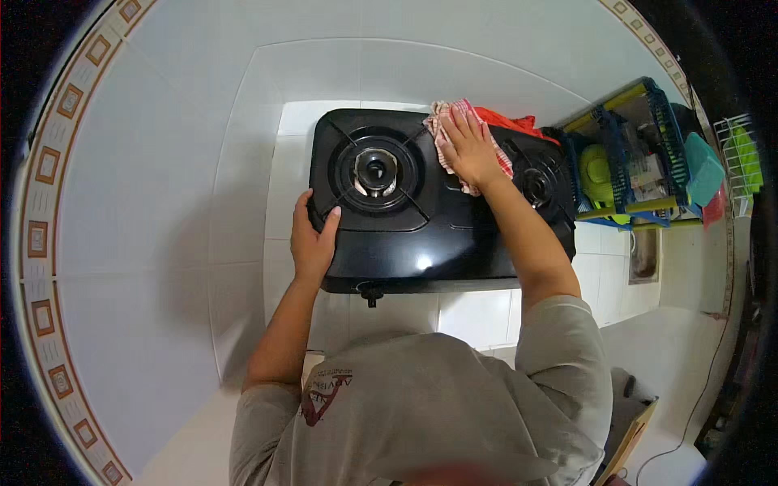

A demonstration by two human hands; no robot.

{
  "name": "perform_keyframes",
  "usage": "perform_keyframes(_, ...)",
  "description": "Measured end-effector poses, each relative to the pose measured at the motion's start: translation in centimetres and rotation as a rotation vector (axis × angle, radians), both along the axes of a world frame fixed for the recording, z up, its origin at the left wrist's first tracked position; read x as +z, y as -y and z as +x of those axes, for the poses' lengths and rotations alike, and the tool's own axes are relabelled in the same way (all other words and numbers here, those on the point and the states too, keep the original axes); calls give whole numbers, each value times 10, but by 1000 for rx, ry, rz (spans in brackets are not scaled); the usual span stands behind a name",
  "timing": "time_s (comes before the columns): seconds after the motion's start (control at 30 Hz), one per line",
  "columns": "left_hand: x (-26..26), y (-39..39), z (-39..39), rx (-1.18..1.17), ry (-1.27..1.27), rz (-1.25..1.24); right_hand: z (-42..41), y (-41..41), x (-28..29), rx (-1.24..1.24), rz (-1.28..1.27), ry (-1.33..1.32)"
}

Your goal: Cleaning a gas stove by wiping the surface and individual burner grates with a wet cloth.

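Observation:
A black two-burner gas stove stands before me on white tiles. My left hand holds its left edge near the front corner, thumb on top and fingers along the side. With the fingers spread, my right hand presses a red-and-white checked cloth onto the stove's top, between the two burners. The left burner is in plain sight with its pan supports around it. My right forearm partly covers the area near the smaller right burner. A control knob sticks out at the front left.
Orange-red fabric lies along the stove's back edge. Close on the right stands a blue-and-yellow plastic rack with green items in it. Beyond it are a sink basin and a white wire basket. Tiled walls rise behind and left.

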State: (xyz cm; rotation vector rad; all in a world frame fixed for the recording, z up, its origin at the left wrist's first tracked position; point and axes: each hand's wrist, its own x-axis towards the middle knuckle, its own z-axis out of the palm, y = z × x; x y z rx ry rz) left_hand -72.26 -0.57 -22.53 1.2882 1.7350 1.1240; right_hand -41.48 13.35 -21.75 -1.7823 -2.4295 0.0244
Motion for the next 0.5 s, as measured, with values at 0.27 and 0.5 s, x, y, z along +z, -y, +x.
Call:
perform_keyframes(0.27,-4,-3,-1,-11,-97,69,-37,135,-3,-196,140,-17)
perform_keyframes(0.5,-11,0,-8,5,383,98,-109,222,-9,-250,40,-35)
